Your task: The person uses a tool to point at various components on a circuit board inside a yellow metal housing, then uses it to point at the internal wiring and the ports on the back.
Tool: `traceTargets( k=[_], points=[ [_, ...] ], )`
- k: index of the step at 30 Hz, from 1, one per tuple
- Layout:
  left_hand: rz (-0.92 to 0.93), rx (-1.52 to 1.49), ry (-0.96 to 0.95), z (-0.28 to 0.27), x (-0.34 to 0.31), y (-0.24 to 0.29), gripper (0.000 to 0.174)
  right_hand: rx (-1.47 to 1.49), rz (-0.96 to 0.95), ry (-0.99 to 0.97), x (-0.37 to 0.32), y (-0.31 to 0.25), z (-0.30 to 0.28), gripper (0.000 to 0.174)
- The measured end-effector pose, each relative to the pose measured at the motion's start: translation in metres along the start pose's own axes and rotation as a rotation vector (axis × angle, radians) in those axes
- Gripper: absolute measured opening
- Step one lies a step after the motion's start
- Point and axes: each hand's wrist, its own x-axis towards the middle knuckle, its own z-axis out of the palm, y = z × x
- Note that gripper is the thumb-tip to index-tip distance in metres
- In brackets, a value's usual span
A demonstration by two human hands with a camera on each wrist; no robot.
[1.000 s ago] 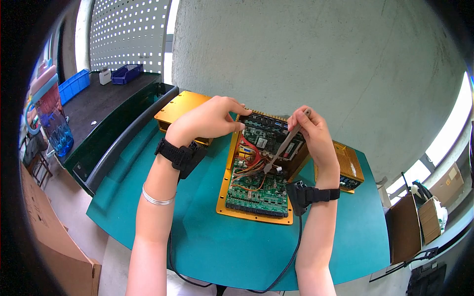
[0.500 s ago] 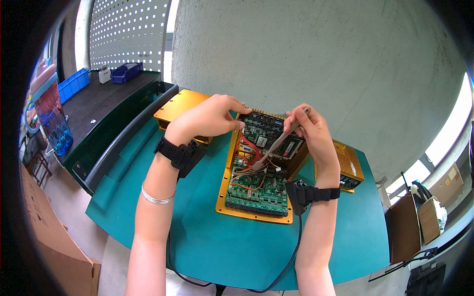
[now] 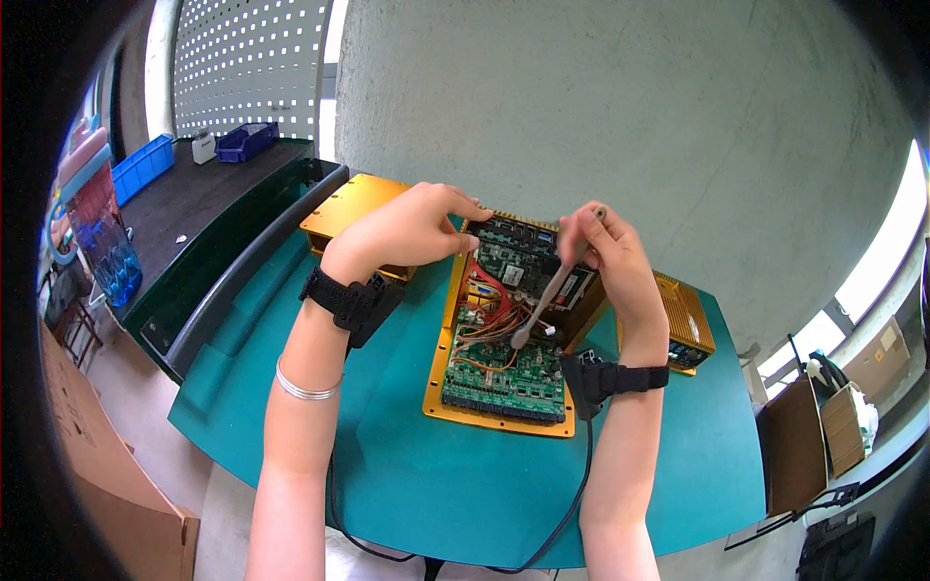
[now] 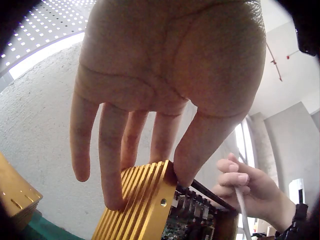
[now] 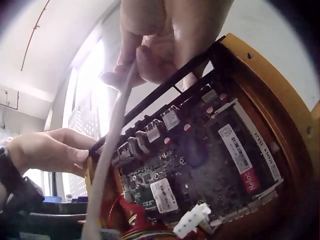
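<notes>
An opened gold metal case (image 3: 436, 387) holds green circuit boards (image 3: 523, 389) and bundled wires (image 3: 499, 315). At its upper left corner my left hand (image 3: 412, 228) grips the finned edge (image 4: 142, 200), thumb on the inner side and fingers over the fins. My right hand (image 3: 612, 254) pinches a thin grey-brown brush-like tool (image 3: 550, 298), whose broad end lies over the wires and lower board. In the right wrist view the tool (image 5: 114, 130) slants down past a board with a labelled module (image 5: 237, 150) and a white connector (image 5: 192, 220).
Another gold case (image 3: 354, 205) stands at the left and a finned one (image 3: 686, 324) at the right of the green table (image 3: 407, 484). A black cable (image 3: 572, 513) hangs from the right wrist camera. Beyond the left edge is a dark cart (image 3: 232, 208) with blue bins (image 3: 145, 168).
The tool's broad end swung left across the wires, then back right and slightly lower. My right fingers shifted on its handle; my left hand keeps its grip on the case.
</notes>
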Motion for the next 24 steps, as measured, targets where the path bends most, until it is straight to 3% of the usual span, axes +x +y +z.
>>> traceTargets(
  k=[1,8,11,13,17,19,24],
  points=[
    [0.089,0.018,0.067,0.002,0.0,-0.003,0.041,-0.014,0.012,0.004,-0.001,-0.002,0.0,0.027],
    [0.017,-0.006,0.037,-0.002,-0.001,0.005,0.042,-0.152,-0.026,-0.08,0.003,0.0,0.008,0.026],
    [-0.139,-0.026,-0.071,-0.007,-0.001,0.015,0.043,-0.222,0.035,-0.088,0.004,-0.002,0.006,0.025],
    [-0.112,-0.005,-0.063,-0.007,-0.001,0.014,0.043,-0.234,0.136,-0.116,0.004,-0.006,0.007,0.023],
    [0.018,-0.008,0.041,-0.001,-0.001,0.003,0.042,-0.211,0.136,-0.197,0.0,-0.01,0.01,0.024],
    [-0.114,0.0,-0.063,-0.006,-0.002,0.011,0.042,-0.414,-0.075,-0.257,0.0,-0.007,0.005,0.024],
    [-0.058,-0.018,-0.017,-0.003,-0.002,0.009,0.042,-0.401,-0.062,-0.265,-0.001,-0.003,0.006,0.023]
  ],
)
